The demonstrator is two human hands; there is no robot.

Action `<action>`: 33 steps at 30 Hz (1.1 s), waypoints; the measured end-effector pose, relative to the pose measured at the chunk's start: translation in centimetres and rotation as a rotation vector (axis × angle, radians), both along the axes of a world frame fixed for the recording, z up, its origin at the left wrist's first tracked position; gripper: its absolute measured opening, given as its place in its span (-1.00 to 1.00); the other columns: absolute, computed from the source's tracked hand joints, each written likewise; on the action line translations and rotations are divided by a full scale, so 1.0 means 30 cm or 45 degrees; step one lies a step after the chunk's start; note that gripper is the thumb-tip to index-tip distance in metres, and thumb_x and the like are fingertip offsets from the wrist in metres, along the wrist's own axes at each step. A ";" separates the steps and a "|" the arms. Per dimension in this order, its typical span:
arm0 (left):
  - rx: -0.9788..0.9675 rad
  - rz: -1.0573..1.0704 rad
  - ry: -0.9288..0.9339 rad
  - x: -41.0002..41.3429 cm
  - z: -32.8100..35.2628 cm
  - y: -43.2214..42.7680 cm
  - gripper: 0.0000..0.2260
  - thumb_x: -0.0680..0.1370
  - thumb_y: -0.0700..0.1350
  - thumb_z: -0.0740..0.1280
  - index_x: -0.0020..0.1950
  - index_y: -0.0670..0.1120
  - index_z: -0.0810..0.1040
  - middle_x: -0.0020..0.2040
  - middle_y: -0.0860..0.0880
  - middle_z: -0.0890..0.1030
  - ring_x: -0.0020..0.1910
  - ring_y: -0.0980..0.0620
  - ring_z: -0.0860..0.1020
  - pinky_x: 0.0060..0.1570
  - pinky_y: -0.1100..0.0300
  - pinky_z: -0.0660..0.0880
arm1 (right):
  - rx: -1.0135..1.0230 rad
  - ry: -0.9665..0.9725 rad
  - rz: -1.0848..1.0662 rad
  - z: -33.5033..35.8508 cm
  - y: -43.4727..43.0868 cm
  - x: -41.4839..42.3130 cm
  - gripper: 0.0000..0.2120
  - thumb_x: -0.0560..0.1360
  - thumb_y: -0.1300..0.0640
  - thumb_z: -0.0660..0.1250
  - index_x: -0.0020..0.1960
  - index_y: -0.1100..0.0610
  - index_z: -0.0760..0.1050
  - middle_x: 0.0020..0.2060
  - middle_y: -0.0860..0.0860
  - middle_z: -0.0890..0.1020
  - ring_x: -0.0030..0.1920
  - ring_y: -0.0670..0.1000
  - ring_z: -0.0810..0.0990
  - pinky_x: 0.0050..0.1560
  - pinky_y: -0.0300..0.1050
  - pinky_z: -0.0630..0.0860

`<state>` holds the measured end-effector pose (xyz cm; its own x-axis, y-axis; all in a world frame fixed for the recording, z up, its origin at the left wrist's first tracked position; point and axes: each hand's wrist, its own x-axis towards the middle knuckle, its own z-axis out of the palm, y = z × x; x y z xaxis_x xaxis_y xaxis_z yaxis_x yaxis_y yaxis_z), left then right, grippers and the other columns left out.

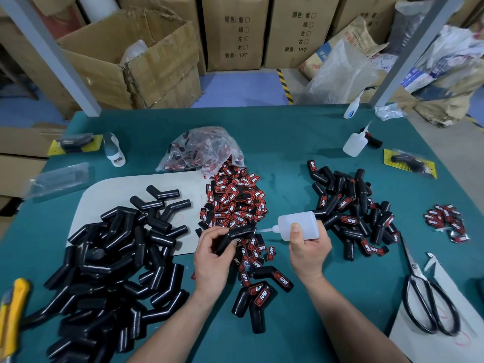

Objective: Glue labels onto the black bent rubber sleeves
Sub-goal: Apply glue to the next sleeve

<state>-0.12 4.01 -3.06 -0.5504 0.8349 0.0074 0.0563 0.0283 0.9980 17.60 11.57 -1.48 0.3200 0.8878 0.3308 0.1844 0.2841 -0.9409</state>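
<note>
A single wide-angle camera sat on the person's head and looked forward and steeply down across the counter. The left hand and right hand were close beneath the lens, with the forearms entering from the bottom edge. The counter's far edge and the cardboard boxes beyond it filled the top.

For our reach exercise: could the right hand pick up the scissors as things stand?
Probably not yet: the right hand grips the glue bottle, though the scissors lie uncovered to its right, nothing between.
</note>
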 end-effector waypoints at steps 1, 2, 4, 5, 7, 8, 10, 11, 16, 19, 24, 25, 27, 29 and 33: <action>-0.002 0.002 -0.001 0.000 0.004 -0.001 -0.51 0.47 -0.36 0.52 0.03 0.28 0.62 0.09 0.19 0.62 0.16 0.08 0.61 0.20 0.34 0.50 | 0.004 0.007 -0.004 0.002 0.001 0.002 -0.73 0.40 -0.09 0.36 -0.27 0.09 0.41 -0.46 -0.16 0.52 -0.39 -0.27 0.49 -0.39 -0.43 0.36; -0.003 0.003 -0.002 0.001 0.008 -0.002 -0.51 0.47 -0.36 0.52 0.03 0.28 0.62 0.09 0.19 0.62 0.15 0.10 0.62 0.18 0.35 0.50 | 0.009 0.014 -0.006 0.003 0.000 0.004 -0.76 0.40 -0.09 0.36 -0.26 0.05 0.41 -0.42 -0.17 0.56 -0.38 -0.27 0.50 -0.39 -0.43 0.37; -0.004 0.003 -0.006 0.002 0.015 -0.004 -0.50 0.48 -0.36 0.51 0.02 0.29 0.62 0.09 0.20 0.62 0.13 0.13 0.62 0.15 0.38 0.50 | 0.014 0.012 0.003 0.000 -0.003 0.004 -0.73 0.40 -0.09 0.36 -0.27 0.09 0.42 -0.45 -0.15 0.53 -0.39 -0.27 0.48 -0.40 -0.41 0.36; -0.005 0.003 -0.007 0.002 0.018 -0.005 -0.50 0.48 -0.36 0.51 0.02 0.29 0.62 0.09 0.20 0.62 0.13 0.14 0.62 0.13 0.39 0.50 | 0.017 -0.008 0.009 -0.003 -0.004 0.002 -0.69 0.40 -0.09 0.36 -0.28 0.14 0.42 -0.48 -0.15 0.47 -0.40 -0.27 0.47 -0.41 -0.42 0.35; -0.008 0.003 -0.013 0.002 0.023 -0.008 -0.50 0.48 -0.36 0.51 0.02 0.30 0.62 0.09 0.21 0.62 0.11 0.17 0.62 0.10 0.41 0.50 | 0.019 -0.052 0.011 -0.004 -0.006 -0.002 -0.62 0.40 -0.09 0.36 -0.30 0.24 0.41 -0.46 -0.19 0.44 -0.41 -0.29 0.46 -0.42 -0.44 0.32; -0.010 0.003 -0.017 0.002 0.024 -0.008 -0.50 0.48 -0.36 0.51 0.02 0.31 0.63 0.09 0.21 0.62 0.11 0.18 0.62 0.09 0.42 0.51 | 0.017 -0.055 0.009 -0.003 -0.005 -0.002 -0.60 0.40 -0.09 0.36 -0.30 0.25 0.41 -0.46 -0.20 0.44 -0.41 -0.29 0.46 -0.42 -0.44 0.33; -0.013 -0.001 -0.014 0.002 0.025 -0.007 -0.50 0.48 -0.35 0.51 0.02 0.31 0.63 0.08 0.20 0.62 0.10 0.17 0.62 0.09 0.41 0.51 | 0.022 -0.039 0.008 0.000 -0.004 0.001 -0.65 0.41 -0.09 0.36 -0.28 0.20 0.43 -0.48 -0.17 0.48 -0.39 -0.29 0.48 -0.41 -0.43 0.35; -0.013 -0.003 -0.008 0.002 0.025 -0.008 -0.51 0.48 -0.35 0.51 0.02 0.30 0.63 0.08 0.20 0.62 0.11 0.17 0.62 0.09 0.40 0.51 | 0.030 -0.035 0.008 0.000 -0.004 0.002 -0.69 0.41 -0.08 0.36 -0.27 0.15 0.42 -0.46 -0.17 0.52 -0.39 -0.30 0.49 -0.40 -0.44 0.35; -0.012 -0.008 0.005 0.002 0.021 -0.008 -0.51 0.49 -0.34 0.52 0.03 0.30 0.63 0.09 0.20 0.62 0.13 0.15 0.61 0.14 0.36 0.52 | 0.027 -0.071 0.012 -0.005 -0.006 -0.003 -0.64 0.40 -0.08 0.36 -0.30 0.21 0.41 -0.49 -0.18 0.44 -0.41 -0.30 0.46 -0.41 -0.47 0.32; -0.008 0.002 0.036 0.001 0.017 -0.008 -0.51 0.48 -0.34 0.52 0.04 0.31 0.63 0.09 0.20 0.62 0.16 0.12 0.61 0.23 0.27 0.52 | 0.020 -0.042 -0.003 -0.002 -0.005 -0.001 -0.76 0.40 -0.08 0.36 -0.28 0.04 0.39 -0.40 -0.22 0.56 -0.40 -0.30 0.48 -0.39 -0.46 0.34; -0.034 0.021 0.018 0.000 0.014 -0.006 -0.54 0.49 -0.32 0.52 0.06 0.28 0.63 0.11 0.18 0.63 0.17 0.07 0.61 0.29 0.03 0.53 | 0.017 -0.052 0.009 -0.015 -0.003 0.000 -0.69 0.40 -0.09 0.36 -0.28 0.15 0.42 -0.35 -0.25 0.57 -0.39 -0.28 0.48 -0.40 -0.42 0.35; -0.042 0.023 0.008 0.000 0.015 -0.007 -0.54 0.49 -0.32 0.52 0.06 0.28 0.63 0.11 0.18 0.63 0.16 0.07 0.62 0.29 0.00 0.53 | 0.013 -0.059 0.005 -0.016 -0.003 -0.001 -0.66 0.40 -0.09 0.36 -0.28 0.18 0.42 -0.35 -0.25 0.57 -0.39 -0.28 0.48 -0.40 -0.41 0.35; -0.060 0.021 -0.009 0.001 0.016 -0.007 -0.55 0.49 -0.31 0.52 0.07 0.28 0.63 0.11 0.18 0.63 0.15 0.04 0.63 0.28 -0.08 0.55 | 0.009 -0.055 -0.002 -0.014 -0.002 0.002 -0.70 0.39 -0.09 0.36 -0.27 0.13 0.42 -0.35 -0.25 0.57 -0.39 -0.28 0.48 -0.40 -0.43 0.35; -0.075 0.020 -0.019 0.001 0.017 -0.007 -0.57 0.49 -0.30 0.52 0.07 0.27 0.62 0.11 0.16 0.63 0.14 0.02 0.64 0.26 -0.11 0.56 | 0.014 -0.050 -0.005 -0.007 -0.002 0.004 -0.75 0.39 -0.09 0.36 -0.26 0.05 0.39 -0.35 -0.25 0.58 -0.39 -0.28 0.49 -0.39 -0.44 0.35; -0.097 0.017 -0.033 -0.001 0.021 -0.009 -0.57 0.50 -0.28 0.52 0.06 0.28 0.62 0.09 0.14 0.63 0.11 0.03 0.64 0.22 -0.08 0.59 | 0.013 -0.062 0.005 -0.005 -0.007 -0.002 -0.74 0.39 -0.09 0.35 -0.27 0.04 0.37 -0.36 -0.25 0.57 -0.41 -0.27 0.47 -0.43 -0.42 0.34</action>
<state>-0.15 3.76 -2.44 -0.5604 0.8252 -0.0703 0.0295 0.1048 0.9941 17.53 11.36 -1.62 0.2998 0.8856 0.3548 0.2285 0.2944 -0.9280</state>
